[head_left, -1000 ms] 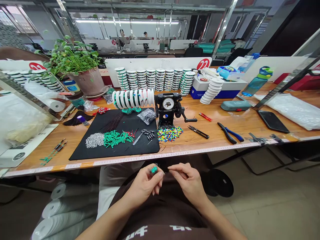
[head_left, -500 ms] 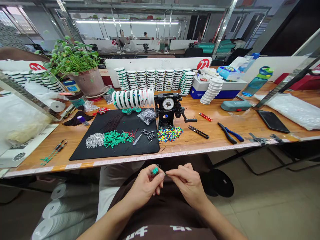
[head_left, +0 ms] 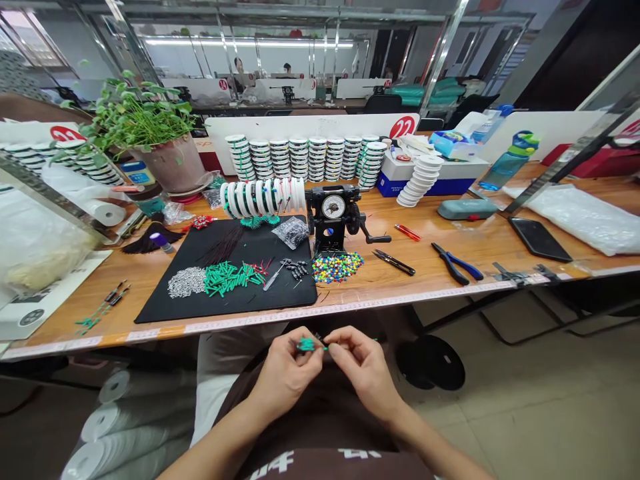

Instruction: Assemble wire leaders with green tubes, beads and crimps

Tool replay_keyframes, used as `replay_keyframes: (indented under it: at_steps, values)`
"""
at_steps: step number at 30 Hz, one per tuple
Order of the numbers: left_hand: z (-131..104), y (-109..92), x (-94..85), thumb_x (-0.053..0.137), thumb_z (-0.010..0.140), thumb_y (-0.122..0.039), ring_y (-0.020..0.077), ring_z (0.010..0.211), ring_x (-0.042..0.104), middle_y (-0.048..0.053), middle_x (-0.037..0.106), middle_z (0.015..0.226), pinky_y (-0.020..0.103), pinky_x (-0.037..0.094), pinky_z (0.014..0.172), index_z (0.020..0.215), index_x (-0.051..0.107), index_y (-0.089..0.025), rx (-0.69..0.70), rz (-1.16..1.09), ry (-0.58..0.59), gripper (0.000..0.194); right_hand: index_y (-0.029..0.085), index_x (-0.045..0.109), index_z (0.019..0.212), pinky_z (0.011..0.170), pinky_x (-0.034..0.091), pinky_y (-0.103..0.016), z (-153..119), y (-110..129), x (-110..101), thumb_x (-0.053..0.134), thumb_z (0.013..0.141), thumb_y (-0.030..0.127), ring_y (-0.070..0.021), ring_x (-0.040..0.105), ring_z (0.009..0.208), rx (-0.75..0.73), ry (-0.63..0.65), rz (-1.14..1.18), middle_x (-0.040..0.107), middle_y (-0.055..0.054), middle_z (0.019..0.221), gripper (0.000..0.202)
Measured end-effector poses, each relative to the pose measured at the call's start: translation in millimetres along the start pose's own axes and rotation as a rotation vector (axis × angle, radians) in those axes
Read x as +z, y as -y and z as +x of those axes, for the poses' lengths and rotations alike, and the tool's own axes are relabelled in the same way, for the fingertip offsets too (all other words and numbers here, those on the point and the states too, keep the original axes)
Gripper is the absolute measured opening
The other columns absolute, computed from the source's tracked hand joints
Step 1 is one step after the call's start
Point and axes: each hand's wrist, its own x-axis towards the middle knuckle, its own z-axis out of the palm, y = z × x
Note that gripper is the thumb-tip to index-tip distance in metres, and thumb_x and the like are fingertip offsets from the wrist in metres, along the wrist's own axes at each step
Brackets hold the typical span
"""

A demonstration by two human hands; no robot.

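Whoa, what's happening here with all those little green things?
A person is working with both hands in front of the desk. The left hand holds a small green bunch, and the right hand is close beside it; exactly what it pinches is too small to tell. More green pieces and silver bits lie on the black mat.

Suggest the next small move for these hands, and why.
I'd probably have the right hand guide the small green piece against the green bundle: the left hand holds that bundle, and the piece sits beside it, between the two hands. Whether the right hand grips it is too small to tell.
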Motion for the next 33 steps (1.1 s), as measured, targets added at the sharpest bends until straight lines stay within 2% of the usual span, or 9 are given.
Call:
replay_keyframes:
  at_steps: [4,9,14,19,23,26,28,30,33]
  values:
    - [2.8,0.0,-12.0,0.068,0.076,-0.042,0.0094,0.051,0.025,-0.006,0.036,0.051,0.024,0.021,0.049,0.071,0.068,-0.013,-0.014,0.092,-0.026,0.029,0.020,0.067,0.110,0.070,0.037,-0.031,-0.2,5.7,2.6,0.056,0.090,0.015,-0.0138,0.050,0.062,-0.286,0.042,-0.448,0.057,0.003,0.068,0.023]
    - [6.8,-1.0,-20.3,0.069,0.080,-0.047,0.0113,0.053,0.029,-0.005,0.037,0.054,0.025,0.024,0.051,0.072,0.069,-0.016,0.019,0.156,0.024,0.033,0.018,0.068,0.089,0.067,0.031,-0.032,3.1,6.9,8.0,0.053,0.091,0.011,-0.0124,0.051,0.057,-0.474,-0.011,-0.636,0.055,0.003,0.062,0.017]
    - [6.4,1.8,-36.9,0.072,0.079,-0.052,0.0119,0.056,0.028,-0.004,0.035,0.056,0.025,0.026,0.052,0.071,0.071,-0.016,-0.008,0.123,0.112,0.037,0.020,0.063,0.078,0.066,0.037,-0.030,5.1,12.0,-2.2,0.055,0.081,0.014,-0.0133,0.053,0.057,-0.368,0.009,-0.582,0.060,0.003,0.062,0.011]
    - [2.3,3.8,-72.4,0.077,0.073,-0.057,0.0112,0.057,0.026,-0.004,0.034,0.059,0.022,0.027,0.049,0.063,0.060,-0.017,-0.046,-0.089,0.005,0.044,0.020,0.063,0.082,0.072,0.042,-0.032,13.3,-4.3,-52.4,0.055,0.085,0.014,-0.0183,0.061,0.071,-0.288,-0.074,-0.749,0.068,-0.002,0.076,0.011]
    - [-0.4,1.9,-75.2,0.076,0.074,-0.057,0.0122,0.058,0.029,-0.003,0.037,0.059,0.023,0.028,0.051,0.066,0.063,-0.017,-0.022,-0.009,-0.016,0.043,0.019,0.065,0.086,0.083,0.046,-0.040,14.4,-11.6,-83.7,0.058,0.087,0.012,-0.0227,0.065,0.081,-0.201,-0.012,-0.941,0.072,-0.005,0.084,0.011]
    - [-2.2,-4.0,-56.1,0.074,0.077,-0.052,0.0123,0.055,0.028,-0.004,0.034,0.056,0.024,0.025,0.051,0.069,0.069,-0.018,0.041,0.168,-0.057,0.036,0.019,0.067,0.109,0.105,0.040,-0.050,7.7,5.9,-73.3,0.062,0.089,0.015,-0.0267,0.066,0.105,-0.263,0.080,-0.860,0.074,-0.009,0.112,0.021]
    - [-3.8,-7.9,-41.4,0.072,0.080,-0.050,0.0119,0.052,0.027,-0.004,0.035,0.053,0.025,0.022,0.050,0.072,0.071,-0.018,0.068,0.248,-0.056,0.032,0.021,0.062,0.124,0.114,0.035,-0.048,2.8,21.8,-52.3,0.059,0.092,0.015,-0.0243,0.062,0.118,-0.296,0.147,-0.665,0.070,-0.008,0.126,0.033]
    - [-4.7,-9.2,-31.1,0.070,0.082,-0.048,0.0118,0.050,0.027,-0.004,0.038,0.052,0.026,0.022,0.048,0.073,0.072,-0.019,0.099,0.304,-0.006,0.030,0.022,0.062,0.125,0.106,0.045,-0.037,0.2,32.4,-28.7,0.054,0.094,0.014,-0.0197,0.065,0.111,-0.249,0.215,-0.430,0.072,-0.006,0.119,0.033]
    - [-2.7,-5.7,-27.3,0.069,0.084,-0.047,0.0120,0.049,0.031,-0.003,0.044,0.053,0.026,0.026,0.048,0.074,0.072,-0.020,0.135,0.344,0.039,0.029,0.020,0.067,0.109,0.072,0.051,-0.025,0.8,32.0,-4.8,0.053,0.094,0.017,-0.0152,0.066,0.078,-0.125,0.182,-0.259,0.072,-0.002,0.089,0.022]
